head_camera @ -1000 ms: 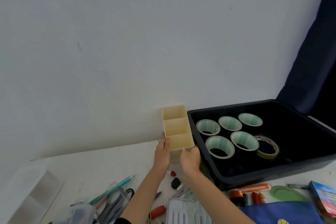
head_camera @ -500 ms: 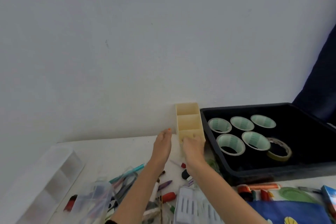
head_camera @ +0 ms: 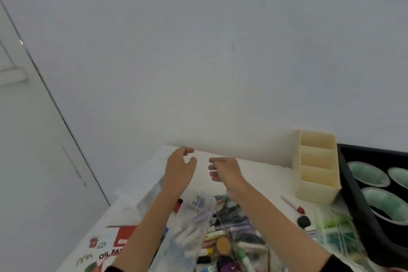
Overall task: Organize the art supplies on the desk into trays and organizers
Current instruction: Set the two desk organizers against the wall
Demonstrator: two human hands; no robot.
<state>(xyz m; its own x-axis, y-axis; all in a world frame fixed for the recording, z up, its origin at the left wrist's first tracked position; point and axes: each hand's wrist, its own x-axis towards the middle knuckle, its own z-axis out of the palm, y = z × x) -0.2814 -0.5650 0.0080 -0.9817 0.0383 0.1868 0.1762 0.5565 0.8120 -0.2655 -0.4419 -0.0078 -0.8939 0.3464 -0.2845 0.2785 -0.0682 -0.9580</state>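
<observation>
Plainly, both hands hung above the desk [head_camera: 265,174] with nothing in them. The left hand [head_camera: 179,171] had its fingers loosely curled, the thumb standing apart from them. The right hand [head_camera: 226,172] faced it from just beside, fingers half bent toward the left one, and a gap lay between the two. Well to the right of the right hand stood the organizer [head_camera: 316,169], a cream box of three compartments, upright, its far end against the wall [head_camera: 198,51]. Just beyond the organizer, farther right again, sat the black tray [head_camera: 357,207]; whether the two touched I could not tell. Tape rolls [head_camera: 367,175] with green cores lay flat inside the tray. Nearer the person than the hands, a clear box [head_camera: 196,221] full of pens lay between the forearms, partly under the left one. A heap of markers [head_camera: 240,227] spread beneath the right forearm (much of it blurred, so single pieces were hard to pick out). A thin pen [head_camera: 293,205] with a red tip lay on the desk between the right forearm and the organizer. Left of the left forearm lay a pastel box [head_camera: 110,247], its print reading "OIL PAS" before the arm cut it off. Something pale and blurred lay under the left wrist; its kind I could not tell.
</observation>
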